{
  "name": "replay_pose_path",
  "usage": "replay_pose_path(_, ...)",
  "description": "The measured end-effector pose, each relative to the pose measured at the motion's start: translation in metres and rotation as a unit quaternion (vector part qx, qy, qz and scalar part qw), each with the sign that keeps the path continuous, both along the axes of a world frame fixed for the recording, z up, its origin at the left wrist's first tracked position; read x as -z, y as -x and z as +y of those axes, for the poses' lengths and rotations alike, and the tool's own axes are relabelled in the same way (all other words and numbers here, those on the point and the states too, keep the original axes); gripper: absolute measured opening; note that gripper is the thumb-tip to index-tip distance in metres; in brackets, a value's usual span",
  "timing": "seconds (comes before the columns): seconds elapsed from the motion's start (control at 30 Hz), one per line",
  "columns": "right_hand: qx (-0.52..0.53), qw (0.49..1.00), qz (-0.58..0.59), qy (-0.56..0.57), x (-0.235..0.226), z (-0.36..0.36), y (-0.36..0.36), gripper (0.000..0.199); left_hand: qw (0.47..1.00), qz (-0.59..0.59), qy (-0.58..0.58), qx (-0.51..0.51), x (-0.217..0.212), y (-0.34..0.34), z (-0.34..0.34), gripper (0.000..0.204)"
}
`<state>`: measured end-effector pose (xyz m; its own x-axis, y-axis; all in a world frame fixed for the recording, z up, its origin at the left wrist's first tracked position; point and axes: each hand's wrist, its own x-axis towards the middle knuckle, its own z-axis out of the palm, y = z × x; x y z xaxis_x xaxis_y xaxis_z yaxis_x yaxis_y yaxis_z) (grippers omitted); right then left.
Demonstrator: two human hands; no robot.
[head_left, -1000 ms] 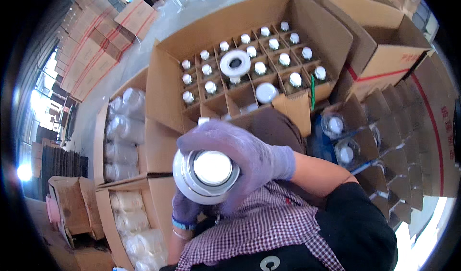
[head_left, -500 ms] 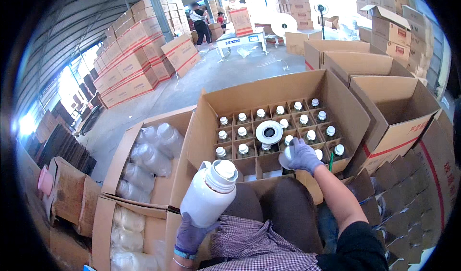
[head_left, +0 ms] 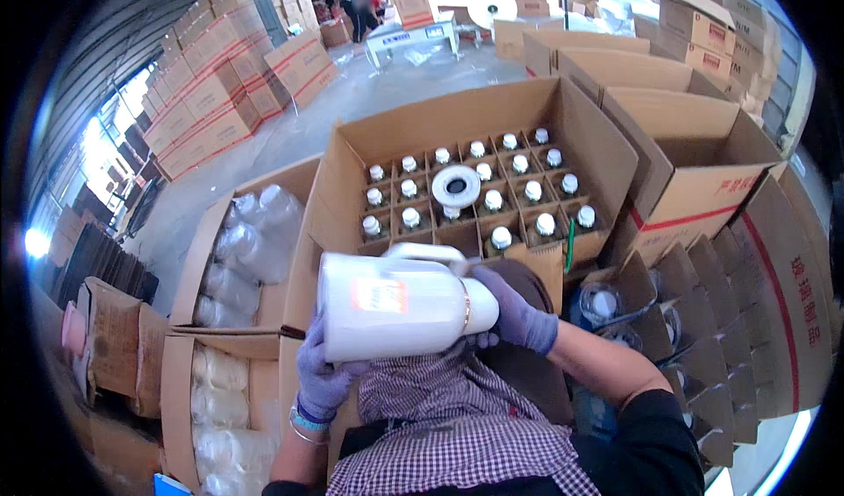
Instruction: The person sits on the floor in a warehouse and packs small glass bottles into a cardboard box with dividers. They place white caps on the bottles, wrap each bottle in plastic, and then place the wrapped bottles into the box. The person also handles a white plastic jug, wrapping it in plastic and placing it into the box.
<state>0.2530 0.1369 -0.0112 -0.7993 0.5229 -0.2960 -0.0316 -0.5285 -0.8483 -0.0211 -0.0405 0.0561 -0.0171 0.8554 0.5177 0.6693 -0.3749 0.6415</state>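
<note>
Ahead of you stands an open cardboard box point(head_left: 492, 118) whose divider cells hold white-capped bottles point(head_left: 492, 200), with a roll of tape point(head_left: 456, 185) lying on them near its middle. At your left, two open cartons point(head_left: 207, 259) hold clear plastic bags point(head_left: 251, 237). Sealed boxes point(head_left: 211, 92) are stacked beyond.

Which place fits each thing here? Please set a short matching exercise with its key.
Things:
1. white jug
2. roll of tape
3. green pen
4. left hand

Places:
A. on the capped bottles in the open box
B. under the jug's base
C. lying sideways between both gloved hands
D. upright at the box's near wall

Pairs: 1-C, 2-A, 3-D, 4-B
</note>
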Motion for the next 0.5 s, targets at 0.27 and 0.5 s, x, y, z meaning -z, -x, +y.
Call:
replay_pose_path(0.27,0.216,0.861,0.132,-0.442,-0.03,-0.036,-0.005,0.085,0.96,-0.237,0.053,-0.141,-0.027,0.001,-0.001,0.039)
replay_pose_path(0.5,0.242,0.858,0.003,-0.452,-0.008,-0.028,-0.023,0.09,0.955,-0.281,-0.06,-0.074,0.009,-0.008,0.013,0.044)
